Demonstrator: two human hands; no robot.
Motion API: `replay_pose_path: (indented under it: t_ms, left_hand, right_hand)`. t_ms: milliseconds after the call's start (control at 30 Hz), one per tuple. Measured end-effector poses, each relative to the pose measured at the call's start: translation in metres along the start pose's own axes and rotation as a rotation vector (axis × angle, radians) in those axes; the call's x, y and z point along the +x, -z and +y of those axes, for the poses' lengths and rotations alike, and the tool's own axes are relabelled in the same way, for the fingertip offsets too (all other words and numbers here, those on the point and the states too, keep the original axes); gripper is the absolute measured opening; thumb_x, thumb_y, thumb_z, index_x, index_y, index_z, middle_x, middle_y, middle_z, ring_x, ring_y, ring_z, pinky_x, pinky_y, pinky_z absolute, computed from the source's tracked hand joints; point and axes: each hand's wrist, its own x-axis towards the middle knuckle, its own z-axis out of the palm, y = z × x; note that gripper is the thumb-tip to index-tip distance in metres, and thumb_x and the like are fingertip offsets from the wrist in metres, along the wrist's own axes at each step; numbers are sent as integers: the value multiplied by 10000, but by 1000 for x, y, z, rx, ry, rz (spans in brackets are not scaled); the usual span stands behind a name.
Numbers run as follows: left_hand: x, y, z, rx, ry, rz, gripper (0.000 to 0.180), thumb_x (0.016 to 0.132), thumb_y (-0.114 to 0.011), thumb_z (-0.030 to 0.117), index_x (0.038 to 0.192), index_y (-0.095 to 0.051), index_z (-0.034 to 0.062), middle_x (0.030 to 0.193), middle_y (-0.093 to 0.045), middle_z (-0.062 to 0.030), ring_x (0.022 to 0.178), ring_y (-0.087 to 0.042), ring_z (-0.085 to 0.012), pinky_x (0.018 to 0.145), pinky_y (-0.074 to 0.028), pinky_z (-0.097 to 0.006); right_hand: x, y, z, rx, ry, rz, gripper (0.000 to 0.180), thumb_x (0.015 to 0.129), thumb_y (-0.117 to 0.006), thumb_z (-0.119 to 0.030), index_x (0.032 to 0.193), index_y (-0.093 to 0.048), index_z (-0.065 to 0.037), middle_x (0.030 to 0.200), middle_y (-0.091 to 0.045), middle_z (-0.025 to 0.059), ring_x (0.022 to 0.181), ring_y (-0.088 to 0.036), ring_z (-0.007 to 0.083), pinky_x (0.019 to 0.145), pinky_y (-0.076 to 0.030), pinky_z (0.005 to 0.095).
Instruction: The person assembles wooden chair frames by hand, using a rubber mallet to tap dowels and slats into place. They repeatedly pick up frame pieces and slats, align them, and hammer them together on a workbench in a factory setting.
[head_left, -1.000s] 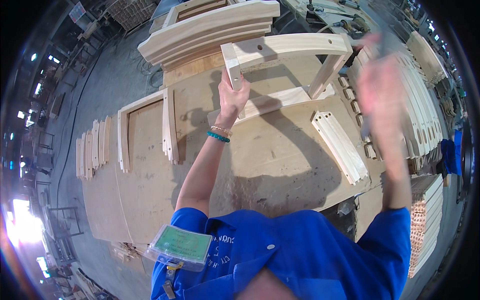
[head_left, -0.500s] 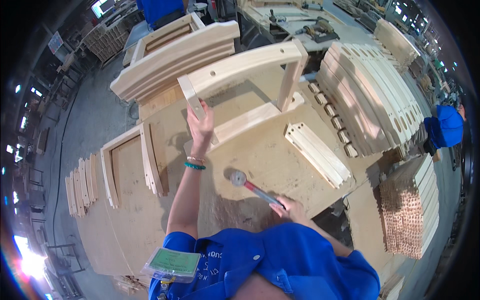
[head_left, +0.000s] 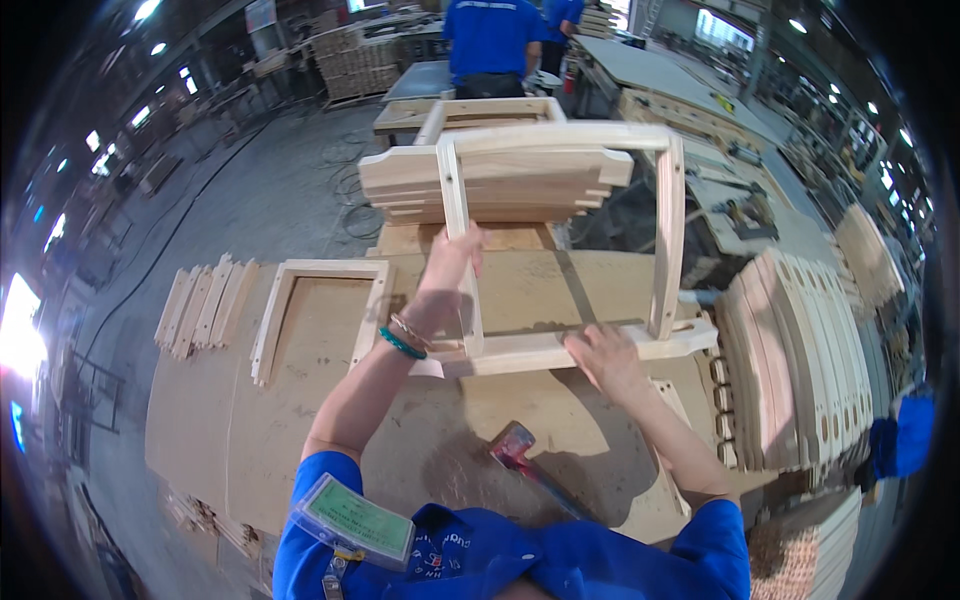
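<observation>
A pale wooden frame (head_left: 560, 353) stands upright on the worktable (head_left: 250, 440), its long shaped rail at the bottom and a curved rail across the top. My left hand (head_left: 452, 262) is closed around the frame's left post. Over the bottom rail, near the right post, my right hand (head_left: 606, 360) has its fingers curled onto the wood. A hammer (head_left: 525, 455) with a reddish head and dark handle lies on the tabletop close to my body, touched by neither hand. Beneath my right forearm, a few pale wooden strips (head_left: 672, 402) are partly hidden.
To the left sit a U-shaped wooden frame (head_left: 330, 268) and several loose slats (head_left: 208, 302). Stacked curved boards (head_left: 790, 360) rise at the right beside a row of small blocks (head_left: 722, 400). Behind are more boards (head_left: 495, 185) and a person in blue (head_left: 490, 45).
The hammer has left my right hand and lies on the table; that hand is now on the bottom rail. The frame appears more upright, and the view has tilted up and turned.
</observation>
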Motion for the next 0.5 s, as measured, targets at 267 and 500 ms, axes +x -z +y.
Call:
replay_pose_path:
  t_ms: [267,500]
  left_hand:
    - [11,184,111,358,-347,480,732,883,-597,474,1425,-323,65,1410,-422,-139,1342,-358,-239,1058,-299,-479]
    - [-50,380,39,1267,-73,846,817,805,-652,517,1359,-405,-30,1344,-499,-204,1227,-501,-321,1035,-377,-412]
  right_hand:
    - [232,62,57,108,103,39,549,725,-741,-374,1173,-561,-113,976,-663,114,912,-647,303,759,-507,417]
    - [358,46,95,77,176,59,691,674,-784,-355,1279,-525,-142,1179,-565,152,1131,-532,346,942,-448,444]
